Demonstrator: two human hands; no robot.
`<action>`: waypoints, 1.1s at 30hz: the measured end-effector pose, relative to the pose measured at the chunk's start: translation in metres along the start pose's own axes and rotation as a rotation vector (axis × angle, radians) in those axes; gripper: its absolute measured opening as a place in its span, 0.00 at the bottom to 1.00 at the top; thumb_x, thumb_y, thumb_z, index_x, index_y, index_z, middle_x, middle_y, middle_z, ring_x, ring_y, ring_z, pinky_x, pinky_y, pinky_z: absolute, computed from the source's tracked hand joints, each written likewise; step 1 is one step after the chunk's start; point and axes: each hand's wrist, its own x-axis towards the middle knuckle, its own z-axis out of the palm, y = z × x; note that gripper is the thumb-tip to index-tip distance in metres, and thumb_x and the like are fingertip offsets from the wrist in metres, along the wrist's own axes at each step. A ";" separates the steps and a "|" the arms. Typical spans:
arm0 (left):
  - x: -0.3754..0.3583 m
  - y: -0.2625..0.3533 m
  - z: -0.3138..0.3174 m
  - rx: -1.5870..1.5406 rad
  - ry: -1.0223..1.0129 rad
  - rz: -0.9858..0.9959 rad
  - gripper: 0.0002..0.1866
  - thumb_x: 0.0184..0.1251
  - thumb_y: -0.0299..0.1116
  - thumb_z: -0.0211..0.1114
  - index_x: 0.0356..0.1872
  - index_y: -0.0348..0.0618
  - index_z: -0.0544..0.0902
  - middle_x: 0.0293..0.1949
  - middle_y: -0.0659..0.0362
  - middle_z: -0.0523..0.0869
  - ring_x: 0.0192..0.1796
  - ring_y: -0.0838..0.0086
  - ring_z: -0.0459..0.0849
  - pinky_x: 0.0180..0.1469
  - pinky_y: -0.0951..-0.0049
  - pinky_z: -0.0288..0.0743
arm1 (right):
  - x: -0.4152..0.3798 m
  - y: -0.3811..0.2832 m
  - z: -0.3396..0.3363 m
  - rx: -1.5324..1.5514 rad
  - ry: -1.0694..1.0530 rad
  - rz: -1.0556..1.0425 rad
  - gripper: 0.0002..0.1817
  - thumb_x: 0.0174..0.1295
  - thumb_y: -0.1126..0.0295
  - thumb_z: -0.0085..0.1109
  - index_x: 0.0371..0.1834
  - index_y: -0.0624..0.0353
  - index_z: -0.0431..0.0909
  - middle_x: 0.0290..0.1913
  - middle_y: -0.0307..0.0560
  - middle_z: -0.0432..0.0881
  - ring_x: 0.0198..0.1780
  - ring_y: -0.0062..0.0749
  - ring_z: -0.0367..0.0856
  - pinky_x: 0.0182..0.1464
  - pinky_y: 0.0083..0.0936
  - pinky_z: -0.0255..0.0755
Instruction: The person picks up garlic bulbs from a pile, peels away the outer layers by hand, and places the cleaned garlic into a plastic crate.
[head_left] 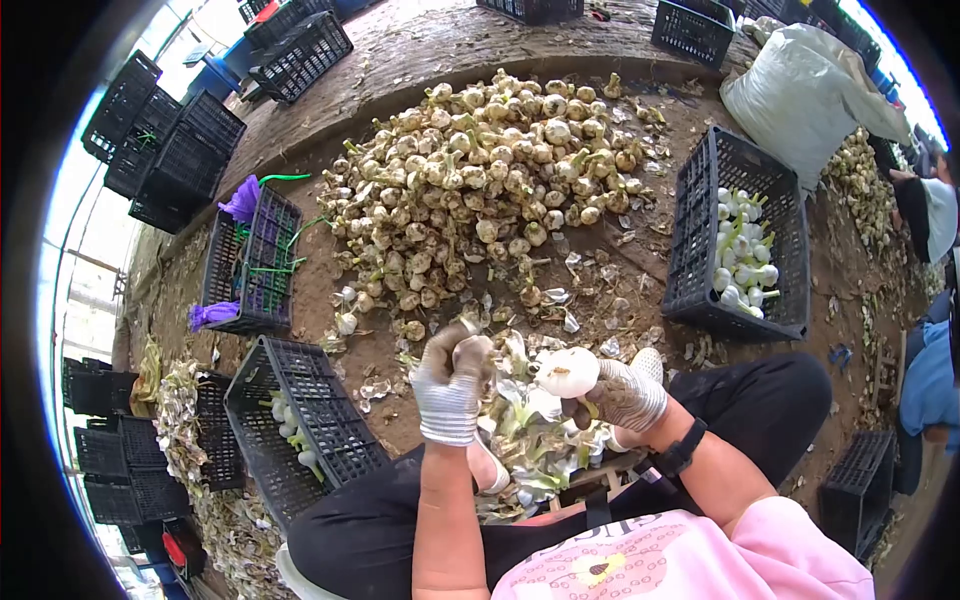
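Note:
A white peeled garlic bulb (pixel 568 372) is in my right hand (pixel 622 394), its root end turned up and its stem below, by the gloved fingers. My left hand (pixel 450 388), in a dirty white glove, is closed just to the left of the bulb, apart from it; what its fingers hold, if anything, I cannot make out. Loose garlic skins (pixel 530 425) lie between my legs beneath both hands. Beyond them is a large heap of unpeeled garlic bulbs (pixel 480 170).
To the right, a black crate (pixel 690 255) holds clean bulbs (pixel 742 250). Another black crate (pixel 330 410) with bulbs tilts at my left knee. Farther left is a crate with purple netting (pixel 240 200). A white sack (pixel 800 95) stands back right. Co-workers (pixel 930 375) sit at the right edge.

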 end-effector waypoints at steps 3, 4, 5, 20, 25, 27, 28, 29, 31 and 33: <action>-0.005 -0.017 -0.011 0.756 -0.395 0.041 0.50 0.35 0.26 0.74 0.65 0.43 0.56 0.56 0.47 0.68 0.47 0.64 0.77 0.51 0.71 0.73 | 0.005 -0.002 -0.007 0.049 0.009 0.011 0.25 0.56 0.57 0.62 0.53 0.59 0.71 0.32 0.35 0.77 0.31 0.17 0.74 0.33 0.16 0.68; -0.012 -0.011 -0.001 0.847 -0.383 0.219 0.49 0.35 0.26 0.76 0.64 0.44 0.59 0.59 0.44 0.65 0.59 0.56 0.70 0.60 0.69 0.68 | 0.007 0.000 -0.011 -0.027 0.021 0.052 0.24 0.57 0.59 0.61 0.53 0.59 0.71 0.33 0.35 0.77 0.32 0.17 0.74 0.34 0.16 0.69; -0.018 -0.010 0.008 0.799 -0.440 0.269 0.49 0.35 0.27 0.75 0.64 0.44 0.58 0.58 0.45 0.67 0.61 0.56 0.68 0.62 0.69 0.64 | 0.010 0.002 -0.014 -0.102 0.034 0.094 0.22 0.58 0.60 0.60 0.53 0.58 0.72 0.34 0.35 0.77 0.32 0.17 0.74 0.34 0.17 0.69; 0.036 0.003 -0.111 -0.991 0.681 0.282 0.21 0.52 0.45 0.61 0.38 0.37 0.77 0.33 0.51 0.82 0.31 0.68 0.82 0.26 0.72 0.79 | 0.041 0.040 -0.040 -0.037 0.203 0.083 0.13 0.65 0.72 0.47 0.51 0.63 0.70 0.40 0.43 0.78 0.36 0.22 0.77 0.36 0.16 0.71; 0.151 -0.104 -0.041 -0.171 0.528 -0.240 0.20 0.56 0.35 0.66 0.46 0.36 0.73 0.33 0.56 0.81 0.29 0.73 0.79 0.27 0.74 0.76 | 0.048 0.046 -0.045 -0.146 0.256 0.083 0.14 0.66 0.71 0.44 0.53 0.62 0.71 0.41 0.40 0.77 0.38 0.21 0.75 0.40 0.18 0.70; 0.198 -0.156 -0.006 0.050 0.318 -0.162 0.22 0.55 0.34 0.66 0.49 0.37 0.71 0.39 0.53 0.80 0.30 0.71 0.80 0.33 0.74 0.76 | 0.050 0.051 -0.056 -0.259 0.245 0.104 0.15 0.67 0.70 0.42 0.55 0.62 0.69 0.44 0.41 0.76 0.43 0.24 0.76 0.44 0.21 0.72; 0.225 -0.182 0.007 0.068 0.229 -0.097 0.24 0.54 0.34 0.67 0.51 0.38 0.71 0.41 0.53 0.80 0.30 0.70 0.81 0.35 0.75 0.76 | 0.051 0.048 -0.056 -0.208 0.286 0.069 0.14 0.65 0.74 0.43 0.52 0.62 0.71 0.39 0.38 0.76 0.35 0.16 0.69 0.38 0.15 0.68; 0.248 -0.198 0.015 0.365 0.257 -0.122 0.30 0.50 0.39 0.69 0.54 0.38 0.70 0.45 0.51 0.78 0.40 0.65 0.79 0.43 0.71 0.74 | 0.050 0.049 -0.062 -0.131 0.306 0.094 0.15 0.65 0.74 0.43 0.53 0.61 0.71 0.40 0.38 0.76 0.36 0.17 0.70 0.38 0.15 0.68; 0.272 -0.166 0.051 0.837 0.215 -0.284 0.41 0.43 0.49 0.71 0.59 0.39 0.67 0.58 0.48 0.71 0.60 0.58 0.70 0.59 0.64 0.65 | 0.048 0.054 -0.076 -0.056 0.342 0.131 0.16 0.66 0.73 0.41 0.56 0.60 0.68 0.42 0.39 0.75 0.37 0.20 0.72 0.40 0.16 0.69; 0.307 -0.192 0.070 0.840 0.188 -0.426 0.44 0.43 0.52 0.70 0.61 0.41 0.64 0.62 0.47 0.67 0.62 0.56 0.67 0.61 0.62 0.63 | 0.046 0.052 -0.084 -0.023 0.392 0.129 0.16 0.66 0.73 0.42 0.55 0.63 0.68 0.43 0.41 0.75 0.39 0.21 0.72 0.41 0.17 0.69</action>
